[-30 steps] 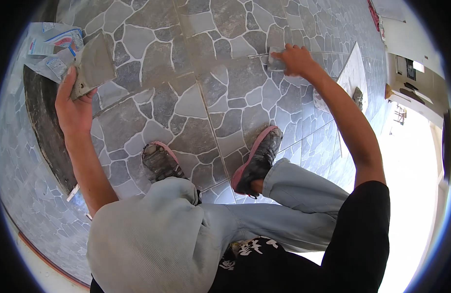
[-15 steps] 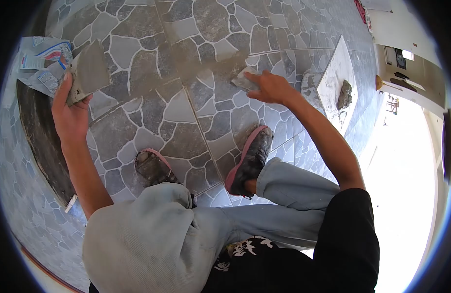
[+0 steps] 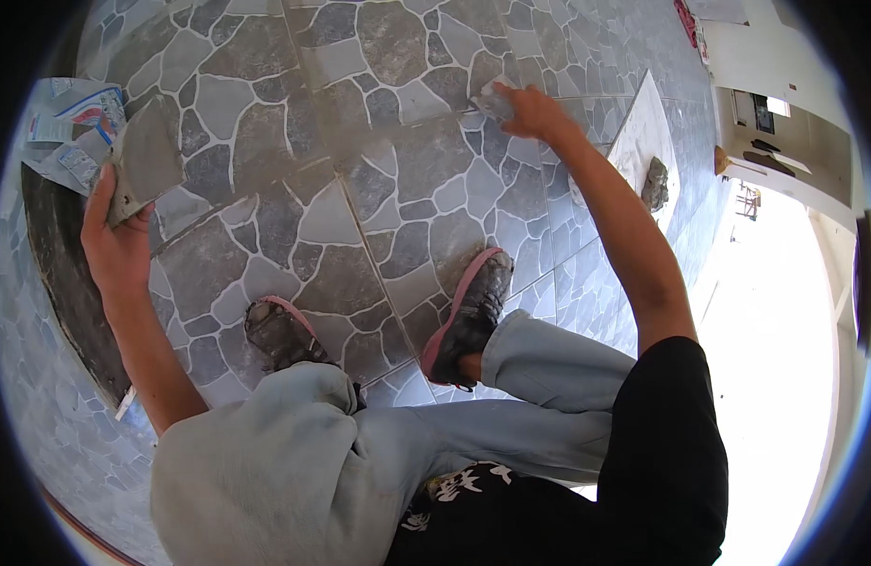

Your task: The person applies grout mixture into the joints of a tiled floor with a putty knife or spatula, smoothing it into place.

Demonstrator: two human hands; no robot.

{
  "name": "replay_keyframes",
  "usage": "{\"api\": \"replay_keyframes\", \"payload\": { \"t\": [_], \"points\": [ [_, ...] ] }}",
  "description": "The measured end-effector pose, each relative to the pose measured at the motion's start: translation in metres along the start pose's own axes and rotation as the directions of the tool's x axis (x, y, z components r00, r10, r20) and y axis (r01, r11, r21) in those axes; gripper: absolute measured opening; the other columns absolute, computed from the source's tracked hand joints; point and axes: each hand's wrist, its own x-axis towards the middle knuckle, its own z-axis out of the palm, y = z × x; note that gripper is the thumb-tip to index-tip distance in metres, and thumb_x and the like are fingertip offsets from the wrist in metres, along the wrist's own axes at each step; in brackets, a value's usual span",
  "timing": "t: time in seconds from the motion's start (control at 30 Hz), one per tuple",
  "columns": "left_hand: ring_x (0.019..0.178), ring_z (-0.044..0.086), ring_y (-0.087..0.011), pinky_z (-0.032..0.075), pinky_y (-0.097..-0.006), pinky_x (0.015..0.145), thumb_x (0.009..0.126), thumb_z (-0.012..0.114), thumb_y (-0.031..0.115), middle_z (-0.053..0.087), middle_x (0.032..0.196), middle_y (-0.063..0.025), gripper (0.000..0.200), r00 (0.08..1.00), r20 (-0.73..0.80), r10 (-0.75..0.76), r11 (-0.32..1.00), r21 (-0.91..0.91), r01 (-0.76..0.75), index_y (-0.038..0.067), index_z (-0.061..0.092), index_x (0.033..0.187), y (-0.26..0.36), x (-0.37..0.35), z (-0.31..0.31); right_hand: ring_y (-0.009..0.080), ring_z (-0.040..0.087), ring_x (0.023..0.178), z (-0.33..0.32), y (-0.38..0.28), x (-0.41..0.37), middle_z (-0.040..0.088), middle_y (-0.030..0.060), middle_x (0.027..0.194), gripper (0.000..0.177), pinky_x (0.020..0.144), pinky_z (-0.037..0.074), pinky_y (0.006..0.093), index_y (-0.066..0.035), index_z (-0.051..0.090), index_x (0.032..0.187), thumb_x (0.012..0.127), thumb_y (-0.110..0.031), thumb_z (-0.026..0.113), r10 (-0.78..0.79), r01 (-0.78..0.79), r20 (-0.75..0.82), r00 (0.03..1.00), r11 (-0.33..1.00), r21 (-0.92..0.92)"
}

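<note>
My left hand (image 3: 120, 231) is closed on the lower edge of a flat grey plate (image 3: 150, 156) smeared with dried mortar, held above the floor at the left. My right hand (image 3: 537, 115), reaching far forward, grips a small pale grey scraper (image 3: 493, 100) with its fingers. The scraper rests at the floor's surface along a joint between stone-patterned tiles (image 3: 426, 203). A hazy grey film of grout (image 3: 322, 141) covers the tiles around the crossing joints, left of the scraper.
A white board (image 3: 633, 141) with a lump of grey mortar (image 3: 655, 184) lies to the right. A crumpled printed bag (image 3: 72, 127) and a dark curved plank (image 3: 72, 274) are at the left. My shoes (image 3: 468, 316) stand on the tiles below the joints.
My right hand has moved forward and slightly right with the scraper. The wet brown grout smear beside it has thinned, showing the tile pattern. My left hand still holds the plate.
</note>
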Motion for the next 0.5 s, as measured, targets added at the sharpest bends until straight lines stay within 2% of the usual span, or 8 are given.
{"api": "replay_keyframes", "payload": {
  "t": [0.03,0.07,0.17,0.23,0.27,0.33,0.37,0.5],
  "points": [
    [0.092,0.067,-0.0161,0.055,-0.0292,0.074,0.095,0.059,0.019,0.067,0.109,-0.0078,0.028,1.0,-0.017,0.006,1.0,0.013,-0.006,0.001,0.061,0.117,-0.003,-0.004,0.005,0.0454,0.056,0.114,0.007,-0.006,0.002,0.059,0.0267,0.121,0.075,0.094,0.049,0.0478,-0.017,0.038,0.147,0.081,-0.032,0.069,-0.015,0.034,-0.079,0.997,0.97,0.241],
    [0.092,0.067,-0.0161,0.055,-0.0292,0.074,0.095,0.059,0.019,0.067,0.109,-0.0078,0.028,1.0,-0.024,0.003,1.0,0.014,-0.002,0.001,0.061,0.117,-0.005,-0.007,0.005,0.0454,0.056,0.114,0.024,-0.021,-0.001,0.059,0.0267,0.121,0.075,0.094,0.049,0.0478,-0.017,0.038,0.147,0.081,-0.032,0.069,-0.02,0.037,-0.073,0.997,0.97,0.241],
    [0.092,0.067,-0.0161,0.055,-0.0293,0.074,0.094,0.06,0.019,0.067,0.108,-0.0078,0.028,0.998,0.057,-0.022,0.999,0.031,0.02,0.002,0.062,0.117,-0.004,0.0,0.005,0.0457,0.055,0.115,0.057,-0.059,-0.032,0.059,0.0314,0.12,0.08,0.092,0.05,0.048,-0.005,0.034,0.147,0.084,-0.044,0.063,0.048,-0.032,-0.065,0.997,0.973,0.228],
    [0.093,0.068,-0.0163,0.055,-0.0297,0.074,0.094,0.061,0.019,0.067,0.108,-0.0078,0.029,0.998,0.069,-0.009,0.999,0.037,0.007,0.002,0.062,0.117,-0.003,0.0,0.001,0.0428,0.064,0.101,0.051,-0.056,-0.055,0.062,0.0314,0.112,0.082,0.087,0.053,0.0471,-0.003,0.036,0.145,0.084,-0.05,0.06,0.044,-0.057,0.085,0.995,0.987,0.149],
    [0.093,0.068,-0.0163,0.055,-0.0297,0.074,0.094,0.061,0.019,0.067,0.108,-0.0078,0.029,0.997,0.081,-0.01,0.999,0.035,0.007,0.002,0.062,0.117,-0.003,0.001,0.005,0.0428,0.064,0.101,0.041,-0.047,-0.056,0.062,0.0314,0.112,0.082,0.087,0.053,0.0471,-0.003,0.036,0.145,0.084,-0.05,0.06,0.055,-0.067,0.081,0.995,0.986,0.15],
    [0.092,0.068,-0.0157,0.055,-0.0299,0.074,0.093,0.061,0.02,0.067,0.109,-0.0075,0.028,0.998,0.057,0.002,1.0,0.028,-0.004,0.002,0.062,0.116,-0.003,0.0,0.013,0.0391,0.068,0.081,0.018,-0.027,-0.043,0.067,0.0284,0.097,0.08,0.08,0.055,0.0454,-0.002,0.042,0.141,0.083,-0.054,0.057,0.151,-0.262,0.252,0.956,0.825,0.5],
    [0.092,0.068,-0.0157,0.055,-0.0299,0.074,0.093,0.061,0.02,0.067,0.109,-0.0075,0.028,0.999,0.053,0.009,1.0,0.026,-0.011,0.002,0.062,0.116,-0.004,-0.001,0.015,0.0365,0.069,0.069,0.015,-0.021,-0.033,0.069,0.0239,0.084,0.076,0.075,0.055,0.0442,0.001,0.048,0.135,0.083,-0.054,0.054,0.253,-0.318,0.193,0.948,0.726,0.609],
    [0.092,0.068,-0.0154,0.056,-0.0301,0.074,0.093,0.061,0.02,0.068,0.107,-0.0068,0.026,0.997,0.079,0.003,1.0,0.022,-0.004,0.003,0.063,0.113,0.001,-0.007,0.01,0.0322,0.068,0.066,0.015,-0.048,0.004,0.068,0.0193,0.075,0.073,0.069,0.056,0.041,0.003,0.052,0.127,0.084,-0.055,0.052,0.357,-0.392,0.195,0.914,0.643,0.658]
  ]
}}
